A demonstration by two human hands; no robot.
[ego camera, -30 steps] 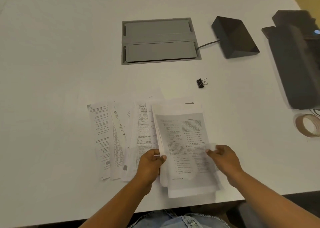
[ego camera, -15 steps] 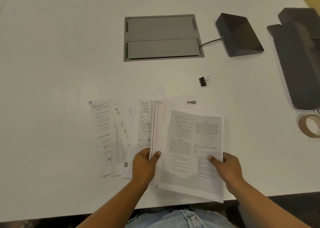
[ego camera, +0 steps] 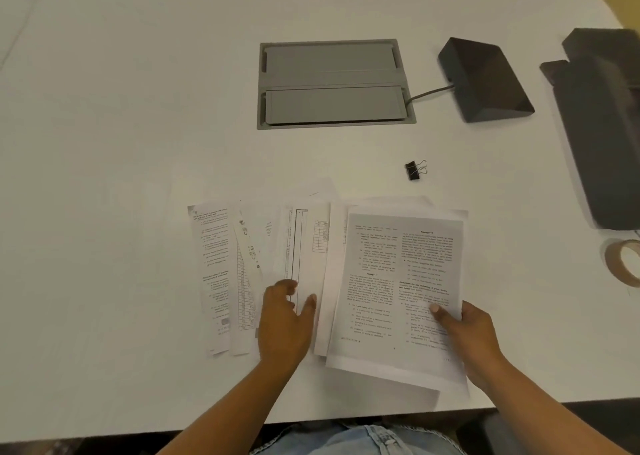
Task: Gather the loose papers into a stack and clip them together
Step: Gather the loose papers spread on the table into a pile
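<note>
Several printed papers lie fanned out near the front edge of the white table. My right hand grips the lower right corner of a gathered stack of papers, thumb on top. My left hand rests flat with fingers spread on the loose sheets to the left of the stack. A small black binder clip lies on the table beyond the papers, apart from both hands.
A grey cable hatch is set into the table at the back. A dark wedge-shaped device with a cable sits right of it. A dark machine and a roll of tape stand at the right edge.
My right hand slid the gathered stack to the right and laid it flatter. My left hand let go of the stack's edge and now lies open on the loose sheets.
</note>
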